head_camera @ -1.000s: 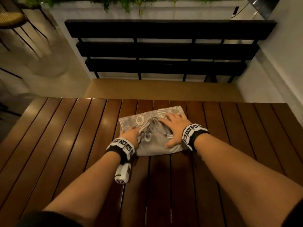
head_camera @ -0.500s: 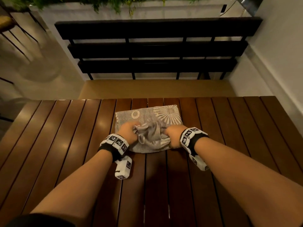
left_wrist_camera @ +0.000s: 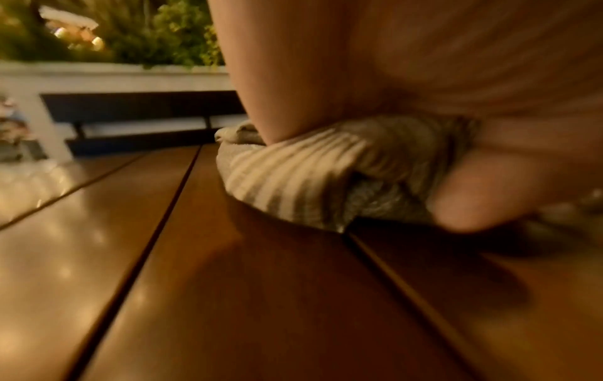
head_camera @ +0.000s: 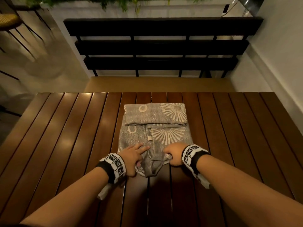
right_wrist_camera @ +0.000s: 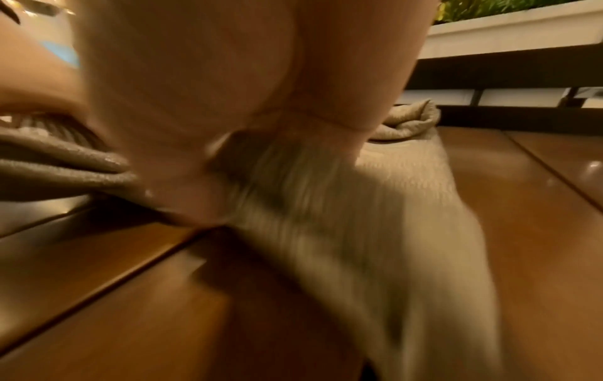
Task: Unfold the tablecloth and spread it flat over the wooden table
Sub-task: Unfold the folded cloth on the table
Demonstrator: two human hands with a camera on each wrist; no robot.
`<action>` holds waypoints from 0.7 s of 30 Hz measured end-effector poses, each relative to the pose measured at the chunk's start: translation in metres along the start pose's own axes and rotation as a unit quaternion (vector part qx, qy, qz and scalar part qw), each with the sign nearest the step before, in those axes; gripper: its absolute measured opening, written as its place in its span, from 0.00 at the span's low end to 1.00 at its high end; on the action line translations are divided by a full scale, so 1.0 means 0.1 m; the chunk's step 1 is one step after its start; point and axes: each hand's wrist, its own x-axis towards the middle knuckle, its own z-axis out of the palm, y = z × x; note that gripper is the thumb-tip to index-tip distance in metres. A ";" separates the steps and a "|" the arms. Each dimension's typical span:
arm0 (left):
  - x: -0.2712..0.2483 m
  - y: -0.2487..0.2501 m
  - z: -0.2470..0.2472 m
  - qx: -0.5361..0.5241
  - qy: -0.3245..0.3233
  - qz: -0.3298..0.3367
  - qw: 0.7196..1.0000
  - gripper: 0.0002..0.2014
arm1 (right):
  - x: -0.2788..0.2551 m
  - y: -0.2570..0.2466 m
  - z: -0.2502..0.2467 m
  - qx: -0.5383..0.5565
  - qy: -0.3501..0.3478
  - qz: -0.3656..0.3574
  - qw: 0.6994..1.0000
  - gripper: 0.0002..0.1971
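Observation:
A grey tablecloth (head_camera: pixel 154 118) with pale sunbursts and rings lies partly folded in the middle of the wooden slat table (head_camera: pixel 65 136). One layer is opened toward me, and a thick folded band remains along its far half. My left hand (head_camera: pixel 134 156) rests on the near left corner, fingers stretched over the cloth. The left wrist view shows the tablecloth (left_wrist_camera: pixel 293 175) bunched and pinched between thumb and fingers. My right hand (head_camera: pixel 173 155) is a fist gripping the near right edge. The gathered tablecloth (right_wrist_camera: pixel 375 206) trails from that fist in the right wrist view.
A black slatted bench (head_camera: pixel 160 46) stands just beyond the table's far edge, with a white planter of greenery (head_camera: pixel 131 7) behind it. A white wall (head_camera: pixel 278 63) runs along the right. A chair (head_camera: pixel 8 20) stands at the far left. Bare slats surround the cloth.
Both hands went from lying on the folded cloth to gripping its top layer. They then drew that layer toward me, so the cloth is now about twice as long.

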 end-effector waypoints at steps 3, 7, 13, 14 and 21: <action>-0.07 0.08 -0.08 -0.245 0.033 -0.032 0.968 0.10 | -0.04 -0.07 -0.04 0.150 -0.032 0.030 0.988 0.11; 0.09 0.19 -0.09 -0.254 0.163 -0.111 0.947 0.36 | 0.00 0.07 -0.15 0.151 0.118 0.043 0.981 0.11; 0.21 0.33 0.28 -0.067 0.054 -0.191 0.978 0.46 | 0.02 0.14 0.23 -0.069 0.070 0.027 0.995 0.49; 0.21 0.35 0.29 -0.074 0.055 -0.190 0.978 0.46 | 0.01 0.13 0.27 -0.067 0.065 0.033 0.995 0.50; -0.12 -0.03 0.36 -0.086 0.122 -0.198 0.969 0.48 | 0.03 -0.14 0.12 -0.040 0.139 0.001 0.990 0.44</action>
